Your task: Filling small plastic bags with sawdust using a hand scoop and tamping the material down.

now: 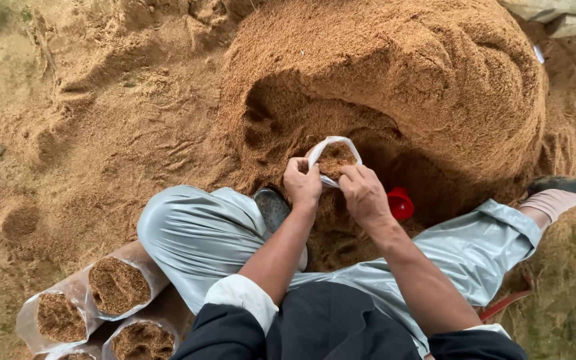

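A small clear plastic bag [335, 157] filled with brown sawdust stands upright at the foot of a big sawdust pile [395, 73]. My left hand [302, 183] grips the bag's near left rim. On the near right side, my right hand [364, 194] pinches the rim as well. Both hands hold the mouth of the bag open. The lower part of the bag is hidden behind my hands.
A red cup-like object [400, 203] lies in the sawdust just right of my right hand. Several filled clear bags [119, 285] lie at lower left beside my knee. My legs in grey trousers [201, 233] spread to both sides; a dark shoe [273, 208] sits near my left hand.
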